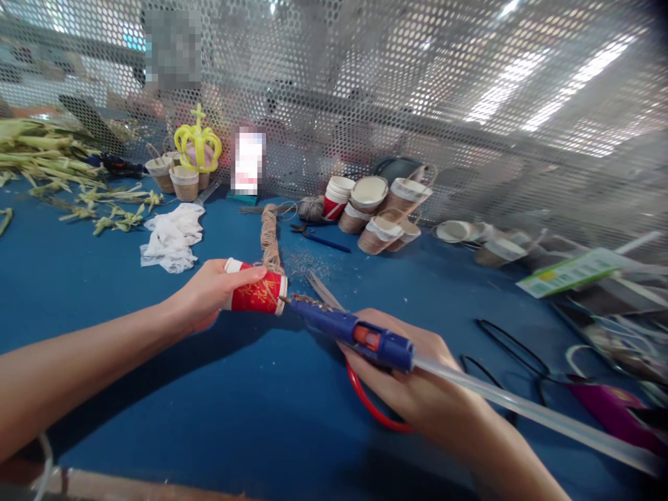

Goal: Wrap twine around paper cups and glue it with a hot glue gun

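My left hand [211,292] is closed around a red paper cup [255,291] with gold print, tipped on its side with its base end turned right. In my right hand [401,362] is a blue hot glue gun [349,327], with a long clear glue stick [501,398] coming out of its back. The gun's nozzle sits at the cup's right rim; whether it touches I cannot tell. Red-handled scissors [365,400] lie under the gun, partly hidden by my right hand. Just behind the cup rests a bundle of brown twine [269,236].
Twine-wrapped cups [383,229] cluster at the back, near pliers [326,240] with blue handles. White cloth [173,236], dry plant stalks [46,149] and a yellow crown [198,146] stand left. A lit phone [248,163] leans by the perforated metal screen [323,90]. Cables and a purple item [613,410] lie right.
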A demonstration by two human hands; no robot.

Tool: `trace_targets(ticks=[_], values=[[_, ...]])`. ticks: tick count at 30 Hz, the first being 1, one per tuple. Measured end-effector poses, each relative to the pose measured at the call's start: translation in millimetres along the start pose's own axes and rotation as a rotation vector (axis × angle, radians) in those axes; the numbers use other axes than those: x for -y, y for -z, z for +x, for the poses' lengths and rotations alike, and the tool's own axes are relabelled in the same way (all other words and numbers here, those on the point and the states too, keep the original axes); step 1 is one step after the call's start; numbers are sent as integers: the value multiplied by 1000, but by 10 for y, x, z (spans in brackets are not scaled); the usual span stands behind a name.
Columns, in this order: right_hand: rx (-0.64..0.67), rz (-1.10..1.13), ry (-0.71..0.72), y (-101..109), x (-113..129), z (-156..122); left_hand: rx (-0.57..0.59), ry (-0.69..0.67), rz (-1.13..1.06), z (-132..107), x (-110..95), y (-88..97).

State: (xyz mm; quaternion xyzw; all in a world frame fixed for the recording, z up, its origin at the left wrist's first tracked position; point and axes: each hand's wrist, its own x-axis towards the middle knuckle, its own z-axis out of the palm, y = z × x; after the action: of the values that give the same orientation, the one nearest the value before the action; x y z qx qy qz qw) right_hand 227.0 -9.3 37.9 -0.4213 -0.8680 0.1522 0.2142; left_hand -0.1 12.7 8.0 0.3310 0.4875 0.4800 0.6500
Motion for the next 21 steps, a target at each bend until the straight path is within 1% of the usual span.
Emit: trace_targets(ticks=[3,7,12,15,19,21], values=[[18,-11,-15,4,-9,-14,20,5,-15,10,11,5],[-9,-10,6,18,-8,-22,1,5,-12,7,12,1],[26,-21,5,37,2,-26,29,9,-38,-1,12,-12],[12,-27,1,43,3,-29,19,11,-33,-5,10,-19],[39,-43,4,48,12,-29,-1,9,-21,-7,10,-22],[32,-44,17,51,19,-24,-10,8,-8,-6,14,-21]])
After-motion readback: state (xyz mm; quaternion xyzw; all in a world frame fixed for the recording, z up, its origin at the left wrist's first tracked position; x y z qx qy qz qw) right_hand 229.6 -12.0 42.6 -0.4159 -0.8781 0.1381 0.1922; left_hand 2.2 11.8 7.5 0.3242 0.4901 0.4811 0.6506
